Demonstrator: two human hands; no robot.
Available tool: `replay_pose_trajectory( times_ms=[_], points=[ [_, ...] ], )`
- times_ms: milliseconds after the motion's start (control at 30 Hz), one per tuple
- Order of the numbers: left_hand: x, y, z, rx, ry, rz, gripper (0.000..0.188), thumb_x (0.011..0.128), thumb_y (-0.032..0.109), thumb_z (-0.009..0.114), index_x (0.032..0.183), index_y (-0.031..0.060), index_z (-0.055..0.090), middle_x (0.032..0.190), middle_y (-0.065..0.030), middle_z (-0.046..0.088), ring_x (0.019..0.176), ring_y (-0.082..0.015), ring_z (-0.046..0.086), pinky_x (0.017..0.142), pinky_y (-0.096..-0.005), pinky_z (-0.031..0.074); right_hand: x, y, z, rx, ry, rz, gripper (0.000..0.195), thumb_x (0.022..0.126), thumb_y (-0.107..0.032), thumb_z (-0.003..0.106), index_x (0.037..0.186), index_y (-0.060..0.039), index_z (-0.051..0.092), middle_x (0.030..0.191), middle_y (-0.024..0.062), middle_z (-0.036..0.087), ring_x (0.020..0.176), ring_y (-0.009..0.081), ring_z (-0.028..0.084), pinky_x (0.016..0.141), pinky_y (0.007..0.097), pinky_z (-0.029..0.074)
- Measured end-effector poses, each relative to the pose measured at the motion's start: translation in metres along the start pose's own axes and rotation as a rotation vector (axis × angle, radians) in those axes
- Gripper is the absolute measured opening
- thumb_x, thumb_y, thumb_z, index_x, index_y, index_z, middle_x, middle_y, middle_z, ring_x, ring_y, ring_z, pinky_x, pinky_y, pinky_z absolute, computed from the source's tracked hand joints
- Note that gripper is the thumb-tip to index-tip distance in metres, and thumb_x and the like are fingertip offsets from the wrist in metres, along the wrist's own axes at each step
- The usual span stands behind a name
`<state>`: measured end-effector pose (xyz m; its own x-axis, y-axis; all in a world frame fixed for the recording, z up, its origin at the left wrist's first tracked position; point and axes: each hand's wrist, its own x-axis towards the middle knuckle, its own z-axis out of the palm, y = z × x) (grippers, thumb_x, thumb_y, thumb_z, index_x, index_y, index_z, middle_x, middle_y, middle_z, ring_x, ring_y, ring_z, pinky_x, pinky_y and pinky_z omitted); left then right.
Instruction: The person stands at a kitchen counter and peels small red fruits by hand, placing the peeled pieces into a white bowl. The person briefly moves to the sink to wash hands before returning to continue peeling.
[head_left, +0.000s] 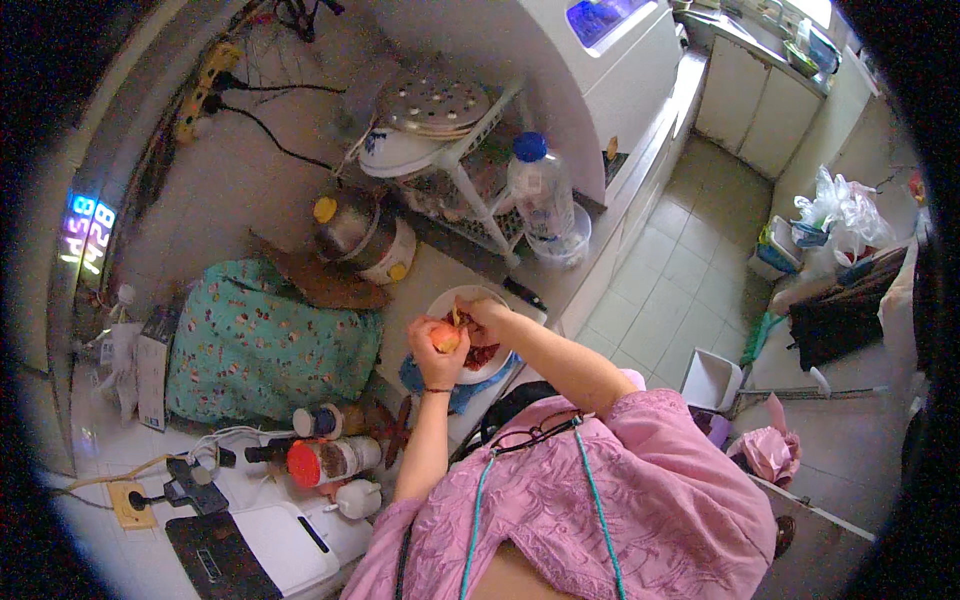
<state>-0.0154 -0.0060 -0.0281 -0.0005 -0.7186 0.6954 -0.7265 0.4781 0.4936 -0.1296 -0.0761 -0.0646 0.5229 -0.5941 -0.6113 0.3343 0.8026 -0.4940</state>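
Note:
My left hand (437, 360) is wrapped around a piece of pomegranate (445, 337) with red and yellow rind, above a white bowl (436, 301). My right hand (484, 319) meets it from the other side, its fingertips gripping the fruit's broken edge; part of the fruit is hidden by the fingers. Dark red pomegranate seeds (481, 357) lie in the bowl beneath both hands. Under the bowl's near side is a blue cloth (466, 397). A black-handled knife (525, 294) rests just beyond the bowl, near the counter's edge.
A green patterned cloth cover (270, 345) stands left of the bowl. Behind are a metal kettle (364, 232), a white rack (469, 187) and a blue-capped plastic bottle (536, 187). Jars (330, 459) and a plugged adapter (193, 486) lie at lower left. Tiled floor (645, 277) drops away at right.

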Motion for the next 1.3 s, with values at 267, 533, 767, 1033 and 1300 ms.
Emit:
replay_pose_trajectory(
  times_ms=[267,533,767,1033,1300],
  points=[
    [0.005,0.009,-0.006,0.052,-0.137,0.182,0.043,0.059,0.012,0.077,0.091,0.0066,0.049,0.097,-0.0132,0.05,0.092,-0.0333,0.049,0.082,-0.043,0.041,-0.009,-0.011,0.014,0.006,0.189,0.076,0.039,0.087,-0.044,0.055,0.107,-0.0108,0.053,0.098,0.0065,0.057,0.088,0.0227,0.053,0.07,0.0398,0.046],
    [0.007,0.026,-0.009,-0.27,0.182,-0.42,0.039,0.072,0.014,0.073,0.096,0.0072,0.043,0.092,-0.0065,0.05,0.087,-0.0191,0.052,0.076,-0.0357,0.045,-0.007,-0.02,0.001,0.144,-0.001,-0.078,0.027,0.089,-0.033,0.052,0.097,-0.0075,0.058,0.088,0.0069,0.058,0.075,0.0196,0.055,0.058,0.0325,0.046],
    [0.017,-0.005,-0.031,-1.495,0.425,-1.463,0.026,0.087,0.033,0.048,0.095,0.0086,0.052,0.095,-0.0079,0.054,0.089,-0.0243,0.051,0.082,-0.0473,0.042,-0.015,-0.008,-0.008,-0.509,0.101,-0.449,0.034,0.089,-0.033,0.053,0.1,-0.0009,0.058,0.07,0.006,0.057,0.057,0.012,0.051,0.044,0.0301,0.041],
    [-0.005,-0.032,-0.074,-1.446,0.562,-1.438,0.032,0.088,0.036,0.049,0.107,0.0109,0.048,0.112,-0.0081,0.049,0.102,-0.0269,0.046,0.088,-0.0494,0.039,-0.002,-0.003,-0.02,-0.445,0.128,-0.504,0.032,0.091,-0.028,0.052,0.103,0.001,0.056,0.075,0.006,0.054,0.058,0.0097,0.049,0.047,0.0226,0.043],
    [-0.05,-0.064,-0.104,-0.944,-0.01,-1.613,0.027,0.086,0.038,0.054,0.102,0.0152,0.05,0.097,-0.005,0.057,0.091,-0.0245,0.055,0.075,-0.0467,0.048,-0.005,0.001,-0.021,-0.711,0.259,-0.5,0.033,0.083,-0.035,0.057,0.096,-0.0052,0.065,0.085,0.0137,0.065,0.074,0.0267,0.063,0.066,0.0361,0.049]
  ],
)
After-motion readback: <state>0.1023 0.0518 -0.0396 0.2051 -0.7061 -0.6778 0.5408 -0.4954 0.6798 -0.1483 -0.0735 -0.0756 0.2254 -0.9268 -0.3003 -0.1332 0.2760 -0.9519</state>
